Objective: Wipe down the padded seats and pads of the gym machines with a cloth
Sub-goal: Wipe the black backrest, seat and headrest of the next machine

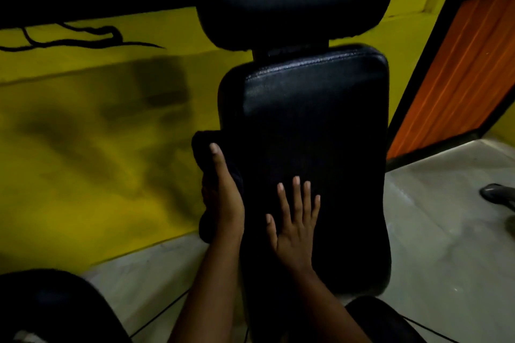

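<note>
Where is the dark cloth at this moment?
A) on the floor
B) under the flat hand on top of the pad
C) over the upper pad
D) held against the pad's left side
D: the left hand holds the cloth against the seat pad's left edge; the right hand lies bare on top.

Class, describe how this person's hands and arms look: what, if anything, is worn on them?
The left hand and right hand are bare: no gloves, rings, watch or wristband show. The left forearm and right forearm are uncovered too, with no sleeve in view. The fingernails are short.
</note>
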Demonstrator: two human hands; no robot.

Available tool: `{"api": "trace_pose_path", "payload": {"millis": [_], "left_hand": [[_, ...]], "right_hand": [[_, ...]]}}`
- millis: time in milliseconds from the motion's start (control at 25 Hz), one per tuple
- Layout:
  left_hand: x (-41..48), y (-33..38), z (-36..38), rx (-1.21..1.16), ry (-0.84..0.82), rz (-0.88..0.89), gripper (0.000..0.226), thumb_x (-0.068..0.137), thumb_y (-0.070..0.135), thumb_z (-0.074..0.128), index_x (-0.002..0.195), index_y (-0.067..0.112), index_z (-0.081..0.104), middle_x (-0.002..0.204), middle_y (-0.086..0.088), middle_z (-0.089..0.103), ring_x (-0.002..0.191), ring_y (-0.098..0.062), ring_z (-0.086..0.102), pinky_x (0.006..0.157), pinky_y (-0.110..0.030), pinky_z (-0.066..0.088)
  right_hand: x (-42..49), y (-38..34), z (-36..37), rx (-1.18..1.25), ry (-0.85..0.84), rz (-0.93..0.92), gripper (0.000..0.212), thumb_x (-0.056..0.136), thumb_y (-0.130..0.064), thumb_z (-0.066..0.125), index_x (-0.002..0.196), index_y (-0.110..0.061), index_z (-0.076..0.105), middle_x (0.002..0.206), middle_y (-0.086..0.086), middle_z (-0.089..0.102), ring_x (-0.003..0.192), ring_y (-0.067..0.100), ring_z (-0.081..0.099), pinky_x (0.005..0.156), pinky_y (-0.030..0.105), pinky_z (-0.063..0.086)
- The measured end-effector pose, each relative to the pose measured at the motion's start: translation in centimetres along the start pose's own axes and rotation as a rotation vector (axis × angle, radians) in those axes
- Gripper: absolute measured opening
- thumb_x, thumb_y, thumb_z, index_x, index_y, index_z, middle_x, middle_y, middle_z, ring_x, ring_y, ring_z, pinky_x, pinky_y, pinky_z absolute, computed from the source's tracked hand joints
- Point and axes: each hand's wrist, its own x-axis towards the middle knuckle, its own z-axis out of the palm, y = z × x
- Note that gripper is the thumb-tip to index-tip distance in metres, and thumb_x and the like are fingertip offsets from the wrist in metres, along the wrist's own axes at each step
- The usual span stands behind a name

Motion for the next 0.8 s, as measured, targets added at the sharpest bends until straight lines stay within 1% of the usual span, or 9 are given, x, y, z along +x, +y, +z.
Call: {"api": "trace_pose_path", "payload": {"millis": [80,160,280,400,480,560,640,720,800], "left_hand": [[-0.1,-2.2,-0.3,-0.006,0.017,-0.018,0.082,0.07,0.075,0.031,0.132,0.024,0.051,0.13,-0.002,0.056,0.118,-0.022,0.051,0.103,-0.043,0.041],[-0.3,-6.5,-1.5,0.015,0.038,-0.076,0.083,0.073,0.08,0.031,0.134,0.025,0.049,0.128,0.003,0.055,0.117,-0.018,0.051,0.104,-0.041,0.039],[-1.1,-13.1,-3.7,-0.022,0.043,-0.163,0.095,0.065,0.088,0.037,0.135,0.025,0.048,0.133,0.001,0.053,0.121,-0.02,0.05,0.107,-0.042,0.037],[-1.0,-17.0,-5.2,-0.047,-0.03,-0.274,0.097,0.064,0.087,0.042,0.138,0.025,0.045,0.141,0.0,0.05,0.129,-0.022,0.047,0.111,-0.047,0.033],[-0.7,-17.4,-5.9,-0.145,-0.1,-0.344,0.078,0.079,0.075,0.041,0.139,0.026,0.044,0.141,-0.001,0.049,0.131,-0.023,0.044,0.112,-0.048,0.031],[-0.1,-16.5,-6.0,-0.236,-0.187,-0.367,0.072,0.084,0.069,0.038,0.14,0.024,0.043,0.139,-0.003,0.051,0.13,-0.024,0.047,0.11,-0.047,0.033],[0.4,-15.3,-5.6,-0.209,-0.235,-0.312,0.086,0.075,0.08,0.041,0.142,0.025,0.041,0.141,-0.001,0.05,0.129,-0.021,0.047,0.11,-0.046,0.034],[0.4,-15.2,-5.5,-0.148,-0.224,-0.235,0.1,0.061,0.087,0.04,0.143,0.03,0.036,0.144,0.003,0.045,0.132,-0.018,0.043,0.111,-0.044,0.032],[-0.1,-16.7,-5.9,-0.109,-0.215,-0.241,0.103,0.058,0.089,0.04,0.145,0.032,0.032,0.147,0.004,0.042,0.134,-0.018,0.04,0.112,-0.045,0.03]], "right_hand": [[-1.0,0.6,1.3,-0.022,0.021,0.012,0.055,0.1,-0.046,0.014,0.15,-0.029,-0.001,0.158,-0.004,-0.009,0.146,0.018,-0.004,0.117,0.044,0.0],[-0.4,0.7,2.2,-0.017,0.062,0.017,0.055,0.099,-0.046,0.011,0.15,-0.028,0.0,0.158,-0.005,-0.009,0.146,0.017,-0.004,0.117,0.044,0.0],[-0.9,0.9,2.8,0.029,0.121,0.009,0.055,0.098,-0.046,0.009,0.15,-0.029,0.002,0.158,-0.007,-0.008,0.146,0.016,-0.002,0.117,0.044,0.0],[-0.7,0.8,2.7,0.038,0.123,0.015,0.055,0.097,-0.047,0.009,0.149,-0.031,0.0,0.158,-0.01,-0.01,0.146,0.015,-0.003,0.117,0.044,0.0],[-0.5,0.5,2.1,0.027,0.099,0.022,0.055,0.097,-0.047,0.009,0.149,-0.032,-0.003,0.157,-0.011,-0.013,0.146,0.014,-0.005,0.117,0.044,0.0],[-1.9,0.5,1.8,0.026,0.056,0.042,0.056,0.098,-0.048,0.012,0.149,-0.032,-0.003,0.157,-0.011,-0.014,0.145,0.014,-0.005,0.118,0.044,0.0],[-6.4,0.8,2.0,0.033,-0.032,0.068,0.056,0.099,-0.048,0.015,0.149,-0.031,-0.003,0.157,-0.009,-0.013,0.146,0.015,-0.005,0.117,0.045,0.0],[-11.5,1.4,2.6,0.027,-0.085,0.086,0.055,0.1,-0.047,0.015,0.149,-0.03,-0.002,0.158,-0.008,-0.011,0.146,0.016,-0.005,0.117,0.045,0.0],[-14.0,2.0,3.6,0.047,-0.092,0.121,0.054,0.1,-0.045,0.013,0.15,-0.03,-0.001,0.158,-0.009,-0.009,0.146,0.016,-0.005,0.117,0.045,-0.001]]}}
